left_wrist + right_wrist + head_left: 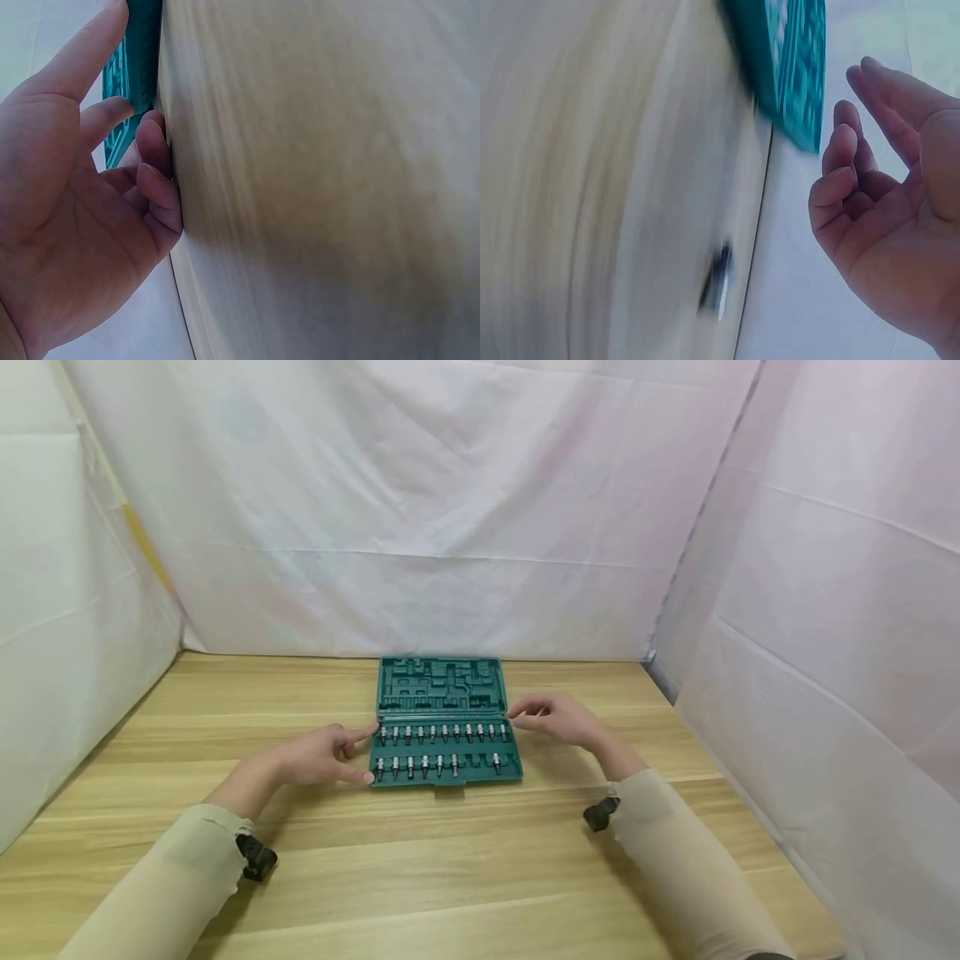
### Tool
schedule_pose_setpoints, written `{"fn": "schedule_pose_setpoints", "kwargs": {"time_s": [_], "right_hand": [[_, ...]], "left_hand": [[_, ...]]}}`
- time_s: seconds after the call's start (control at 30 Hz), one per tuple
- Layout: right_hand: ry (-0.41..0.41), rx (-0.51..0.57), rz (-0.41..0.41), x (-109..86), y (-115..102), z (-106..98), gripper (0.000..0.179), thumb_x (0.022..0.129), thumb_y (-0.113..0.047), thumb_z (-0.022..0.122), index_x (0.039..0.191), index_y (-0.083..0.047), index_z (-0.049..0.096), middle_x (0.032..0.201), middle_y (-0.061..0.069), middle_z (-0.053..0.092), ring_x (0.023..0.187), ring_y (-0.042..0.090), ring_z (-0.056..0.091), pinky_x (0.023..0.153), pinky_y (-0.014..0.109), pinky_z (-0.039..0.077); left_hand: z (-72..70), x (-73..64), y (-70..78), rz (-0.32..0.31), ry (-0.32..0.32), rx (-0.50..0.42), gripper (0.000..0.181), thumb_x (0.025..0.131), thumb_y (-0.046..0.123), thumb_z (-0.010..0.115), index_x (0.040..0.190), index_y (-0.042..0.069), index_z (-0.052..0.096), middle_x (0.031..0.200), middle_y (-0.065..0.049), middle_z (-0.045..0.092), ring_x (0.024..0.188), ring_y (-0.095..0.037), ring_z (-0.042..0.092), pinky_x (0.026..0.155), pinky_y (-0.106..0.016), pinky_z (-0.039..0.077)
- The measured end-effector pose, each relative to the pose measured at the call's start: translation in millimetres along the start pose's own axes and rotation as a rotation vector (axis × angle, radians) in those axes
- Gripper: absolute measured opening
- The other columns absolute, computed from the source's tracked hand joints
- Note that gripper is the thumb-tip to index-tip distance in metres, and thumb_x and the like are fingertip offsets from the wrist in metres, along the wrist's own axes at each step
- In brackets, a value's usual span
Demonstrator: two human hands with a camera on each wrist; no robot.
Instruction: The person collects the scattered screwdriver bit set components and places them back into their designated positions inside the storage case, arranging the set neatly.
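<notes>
A green plastic case (480, 774) lies open on the table, its moulded lid (442, 685) folded back toward the curtain. Silver bit sockets with dark tips (445, 732) fill a back row. In the front row several stand at the left, then bare slots, then one bit socket (497, 762) near the right end. My left hand (318, 757) touches the case's left side, thumb at the front corner and index finger near the hinge; its other fingers are curled. By the right side, near the hinge, hovers my right hand (558, 718), fingers loosely bent with nothing between them.
A small dark-and-silver piece (718, 279), blurred, lies on the table in the right wrist view. White curtain (420, 527) hangs behind the wooden table (420, 877) and along both sides. Dark wrist cameras (258, 858) sit at both sleeves.
</notes>
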State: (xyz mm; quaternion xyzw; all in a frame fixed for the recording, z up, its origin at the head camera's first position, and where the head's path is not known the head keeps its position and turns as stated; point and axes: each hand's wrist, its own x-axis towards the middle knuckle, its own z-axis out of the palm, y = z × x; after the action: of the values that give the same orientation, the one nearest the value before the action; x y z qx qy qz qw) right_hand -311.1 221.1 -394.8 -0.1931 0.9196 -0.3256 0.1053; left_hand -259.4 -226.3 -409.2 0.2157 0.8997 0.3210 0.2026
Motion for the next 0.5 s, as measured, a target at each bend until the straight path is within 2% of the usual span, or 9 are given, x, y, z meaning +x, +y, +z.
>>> {"fn": "schedule_pose_setpoints", "kwargs": {"time_s": [0.13, 0.2, 0.4, 0.5], "right_hand": [[0.032, -0.014, 0.064, -13.2, 28.9, -21.7, 0.036, 0.107, -0.046, 0.071, 0.131, -0.021, 0.080, 0.125, 0.001, 0.077, 0.110, 0.024, 0.068, 0.093, 0.044, 0.056], [0.043, -0.018, 0.085, -19.5, 40.7, -29.4, 0.033, 0.107, -0.042, 0.072, 0.129, -0.019, 0.081, 0.125, 0.002, 0.077, 0.110, 0.025, 0.067, 0.093, 0.043, 0.055], [0.069, -0.044, 0.098, -33.4, 68.8, -40.6, 0.021, 0.106, -0.024, 0.072, 0.121, -0.014, 0.083, 0.116, 0.007, 0.078, 0.102, 0.022, 0.063, 0.088, 0.037, 0.050], [0.061, -0.062, 0.105, -37.1, 77.3, -44.1, 0.019, 0.106, -0.022, 0.072, 0.118, -0.012, 0.083, 0.112, 0.008, 0.079, 0.103, 0.024, 0.063, 0.089, 0.039, 0.049]], "left_hand": [[-0.8, -0.2, 1.9, 0.006, -0.002, 0.001, 0.101, 0.095, 0.042, 0.087, 0.173, 0.012, 0.031, 0.112, -0.013, 0.051, 0.100, -0.025, 0.045, 0.081, -0.037, 0.043], [-1.0, -0.5, 2.2, 0.007, -0.002, 0.004, 0.101, 0.095, 0.042, 0.087, 0.173, 0.011, 0.031, 0.113, -0.014, 0.052, 0.101, -0.025, 0.046, 0.082, -0.038, 0.044], [-1.1, 0.3, 1.5, -0.008, 0.000, 0.013, 0.102, 0.094, 0.046, 0.087, 0.173, 0.013, 0.031, 0.117, -0.014, 0.054, 0.105, -0.026, 0.049, 0.085, -0.038, 0.046], [-0.5, 0.4, 0.7, -0.012, -0.002, 0.017, 0.102, 0.094, 0.047, 0.087, 0.174, 0.014, 0.031, 0.119, -0.015, 0.055, 0.106, -0.026, 0.050, 0.086, -0.038, 0.047]]}}
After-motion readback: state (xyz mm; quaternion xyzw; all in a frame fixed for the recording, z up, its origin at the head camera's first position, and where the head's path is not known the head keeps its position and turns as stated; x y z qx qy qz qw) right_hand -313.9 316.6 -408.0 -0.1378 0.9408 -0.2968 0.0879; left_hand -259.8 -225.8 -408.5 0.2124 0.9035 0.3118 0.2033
